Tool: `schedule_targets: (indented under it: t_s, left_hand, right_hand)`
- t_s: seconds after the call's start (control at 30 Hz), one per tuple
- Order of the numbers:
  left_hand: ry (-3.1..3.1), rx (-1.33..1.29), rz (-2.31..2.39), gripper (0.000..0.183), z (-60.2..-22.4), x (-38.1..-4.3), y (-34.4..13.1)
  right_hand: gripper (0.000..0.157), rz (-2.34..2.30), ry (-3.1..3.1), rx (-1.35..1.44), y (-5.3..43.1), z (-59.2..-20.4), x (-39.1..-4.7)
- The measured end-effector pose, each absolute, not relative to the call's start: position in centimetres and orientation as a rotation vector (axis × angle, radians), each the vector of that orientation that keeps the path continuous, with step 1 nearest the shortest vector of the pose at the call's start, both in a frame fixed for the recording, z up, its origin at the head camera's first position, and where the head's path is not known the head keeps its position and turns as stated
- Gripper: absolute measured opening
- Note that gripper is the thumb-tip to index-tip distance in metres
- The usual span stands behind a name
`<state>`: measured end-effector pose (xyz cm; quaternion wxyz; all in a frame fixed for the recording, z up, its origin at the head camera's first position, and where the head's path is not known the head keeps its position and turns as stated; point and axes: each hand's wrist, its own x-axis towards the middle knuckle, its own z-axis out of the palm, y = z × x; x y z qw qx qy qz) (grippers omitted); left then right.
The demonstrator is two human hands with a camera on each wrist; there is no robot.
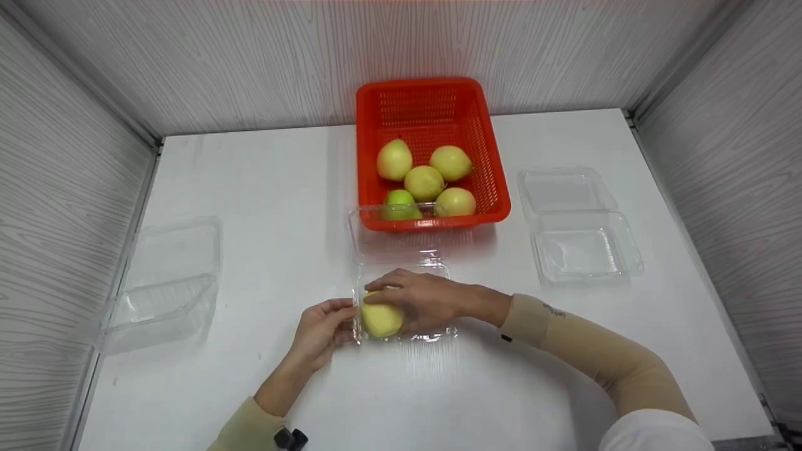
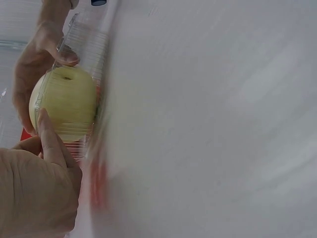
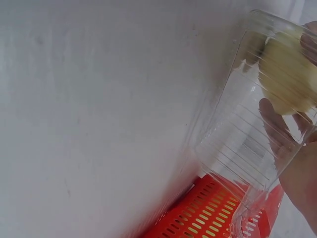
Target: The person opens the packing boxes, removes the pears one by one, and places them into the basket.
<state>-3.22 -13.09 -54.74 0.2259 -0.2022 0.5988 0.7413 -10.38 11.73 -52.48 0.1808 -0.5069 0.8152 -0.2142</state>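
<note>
A yellow-green pear (image 1: 382, 319) sits inside the left part of a clear plastic clamshell box (image 1: 432, 335) in front of me. My right hand (image 1: 426, 299) reaches into the box and grips the pear, its fingers curled over the top and side. At the box's left wall my left hand (image 1: 322, 329) pinches the rim between thumb and fingers. The left wrist view shows the pear (image 2: 67, 101) through the clear wall, with the left hand (image 2: 44, 173) at the rim. The raised lid (image 1: 401, 241) leans back, overlapping the basket's front edge.
A red plastic basket (image 1: 369, 103) at the back holds several pears (image 1: 424, 183). One open clear box (image 1: 583, 250) lies at the right, and another open clear box (image 1: 166, 300) at the left edge. White table (image 1: 269, 188) lies between them, with panels around it.
</note>
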Motion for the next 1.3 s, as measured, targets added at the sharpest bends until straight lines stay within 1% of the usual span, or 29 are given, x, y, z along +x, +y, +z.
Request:
schedule_targets:
  t_s: [0.83, 1.3]
  left_hand:
    - [1.648, -0.558, 2.055, 0.019, -54.6, -3.3, -13.1]
    - [1.675, -0.563, 2.047, 0.018, -54.7, -3.2, -13.0]
  right_hand:
    - [0.073, -0.658, 2.320, -1.456, 12.2, -52.6, -10.8]
    - [0.075, -0.716, 2.334, -1.495, 13.6, -50.4, -11.1]
